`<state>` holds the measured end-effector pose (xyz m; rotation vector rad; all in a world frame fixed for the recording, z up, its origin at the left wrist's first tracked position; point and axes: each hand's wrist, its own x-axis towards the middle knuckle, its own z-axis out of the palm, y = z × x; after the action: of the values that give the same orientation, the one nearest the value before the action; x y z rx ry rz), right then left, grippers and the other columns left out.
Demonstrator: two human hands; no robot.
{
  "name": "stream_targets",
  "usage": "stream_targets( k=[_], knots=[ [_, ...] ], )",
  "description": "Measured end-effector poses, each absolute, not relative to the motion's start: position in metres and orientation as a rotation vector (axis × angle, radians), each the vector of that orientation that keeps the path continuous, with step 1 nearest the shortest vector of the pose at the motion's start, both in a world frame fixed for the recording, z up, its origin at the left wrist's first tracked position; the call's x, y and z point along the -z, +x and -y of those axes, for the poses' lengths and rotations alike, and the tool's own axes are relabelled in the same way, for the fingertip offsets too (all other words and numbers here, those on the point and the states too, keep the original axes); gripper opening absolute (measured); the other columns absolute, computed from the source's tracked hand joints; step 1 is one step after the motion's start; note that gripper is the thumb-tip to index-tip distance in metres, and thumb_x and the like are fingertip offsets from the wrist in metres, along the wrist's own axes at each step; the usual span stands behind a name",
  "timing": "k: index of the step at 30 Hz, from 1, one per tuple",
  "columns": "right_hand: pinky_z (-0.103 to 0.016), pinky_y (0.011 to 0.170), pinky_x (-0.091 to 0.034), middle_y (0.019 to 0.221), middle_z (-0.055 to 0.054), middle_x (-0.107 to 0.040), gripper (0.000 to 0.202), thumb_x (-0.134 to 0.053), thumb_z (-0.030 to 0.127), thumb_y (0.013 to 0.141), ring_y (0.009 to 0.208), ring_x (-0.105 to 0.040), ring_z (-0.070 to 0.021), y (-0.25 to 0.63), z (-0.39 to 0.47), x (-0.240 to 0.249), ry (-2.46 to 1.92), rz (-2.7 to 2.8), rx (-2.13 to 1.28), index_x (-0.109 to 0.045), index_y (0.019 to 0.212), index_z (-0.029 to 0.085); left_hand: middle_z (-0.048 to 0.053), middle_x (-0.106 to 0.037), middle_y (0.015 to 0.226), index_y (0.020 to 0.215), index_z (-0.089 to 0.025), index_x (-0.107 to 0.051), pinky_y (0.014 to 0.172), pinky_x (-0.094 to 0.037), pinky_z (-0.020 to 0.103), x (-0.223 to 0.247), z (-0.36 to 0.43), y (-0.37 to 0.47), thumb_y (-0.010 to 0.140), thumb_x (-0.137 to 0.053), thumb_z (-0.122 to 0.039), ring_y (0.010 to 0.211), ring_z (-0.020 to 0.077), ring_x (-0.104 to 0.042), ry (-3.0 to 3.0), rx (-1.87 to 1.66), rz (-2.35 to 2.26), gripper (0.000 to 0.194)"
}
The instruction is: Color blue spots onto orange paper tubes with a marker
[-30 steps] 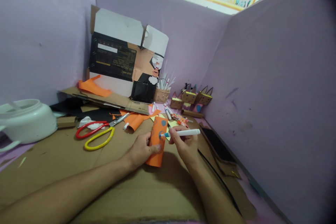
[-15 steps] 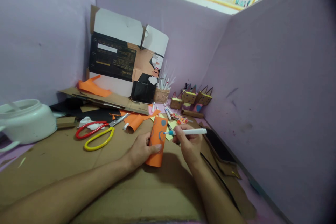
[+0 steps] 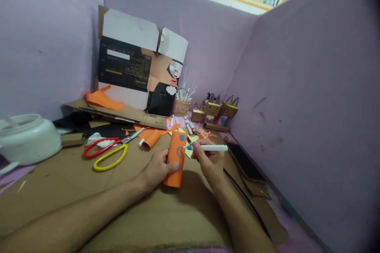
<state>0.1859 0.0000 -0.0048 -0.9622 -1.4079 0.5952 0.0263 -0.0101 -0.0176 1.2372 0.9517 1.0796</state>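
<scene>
An orange paper tube (image 3: 175, 176) with blue-grey spots and rings stands tilted over the brown cardboard mat (image 3: 142, 213). My left hand (image 3: 158, 168) grips its lower left side, with the thumb across the front. My right hand (image 3: 209, 160) pinches a white marker (image 3: 215, 148) with a blue end, held nearly level. The marker's tip touches or almost touches the tube at a ring on its right side. Part of the right hand's fingers is hidden behind the thumb and palm.
Red and yellow scissors (image 3: 111, 156) lie left of the tube, near a white pot (image 3: 32, 138). Behind are orange scraps (image 3: 152, 136), loose markers (image 3: 189, 126), a basket of markers (image 3: 181, 107), cardboard animal figures (image 3: 212, 108) and a propped flattened box (image 3: 127, 63). A black panel (image 3: 246, 162) lies right.
The view has shifted slightly, so everything sits a little further left. The upper spot on the tube looks more filled in, and the ring beside the marker tip looks thicker.
</scene>
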Motion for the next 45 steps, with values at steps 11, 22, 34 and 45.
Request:
stream_targets(
  k=[11,22,34,45],
  knots=[
    [-0.022,0.044,-0.041,0.05,0.001,-0.059,0.023,-0.063,0.037,0.082,0.045,-0.054,-0.0112,0.1882,-0.0029,0.0107,-0.948,1.455,-0.569,-0.063,0.072,0.017,0.002,-0.065,0.077,0.085,-0.013,-0.062,0.067,-0.045,0.029,0.0155,0.0113,0.0273,0.054,-0.074,-0.033,0.075,0.0199,-0.058,1.233,-1.072,-0.936,0.039],
    [-0.022,0.043,-0.042,0.049,0.001,-0.058,0.024,-0.063,0.038,0.082,0.043,-0.054,-0.0117,0.1853,-0.0006,0.0076,-0.947,1.467,-0.563,-0.064,0.071,0.017,0.003,-0.066,0.079,0.086,-0.013,-0.063,0.068,-0.046,0.029,0.0169,0.0104,0.0275,0.054,-0.074,-0.03,0.076,0.0206,-0.059,1.224,-1.083,-0.933,0.037],
    [-0.023,0.045,-0.041,0.05,0.001,-0.059,0.025,-0.063,0.039,0.082,0.044,-0.053,-0.0113,0.185,-0.0004,0.0117,-0.947,1.485,-0.627,-0.064,0.072,0.017,0.003,-0.065,0.079,0.084,-0.013,-0.061,0.068,-0.044,0.028,0.0179,0.01,0.027,0.055,-0.073,-0.029,0.075,0.0198,-0.058,1.225,-1.078,-0.924,0.036],
    [-0.02,0.041,-0.039,0.045,0.002,-0.057,0.025,-0.064,0.038,0.08,0.04,-0.051,-0.0103,0.1864,-0.0009,0.0113,-0.958,1.488,-0.668,-0.063,0.067,0.017,0.003,-0.068,0.08,0.084,-0.013,-0.062,0.068,-0.045,0.028,0.0174,0.0094,0.0272,0.055,-0.073,-0.029,0.076,0.02,-0.059,1.214,-1.087,-0.895,0.036]
  ],
)
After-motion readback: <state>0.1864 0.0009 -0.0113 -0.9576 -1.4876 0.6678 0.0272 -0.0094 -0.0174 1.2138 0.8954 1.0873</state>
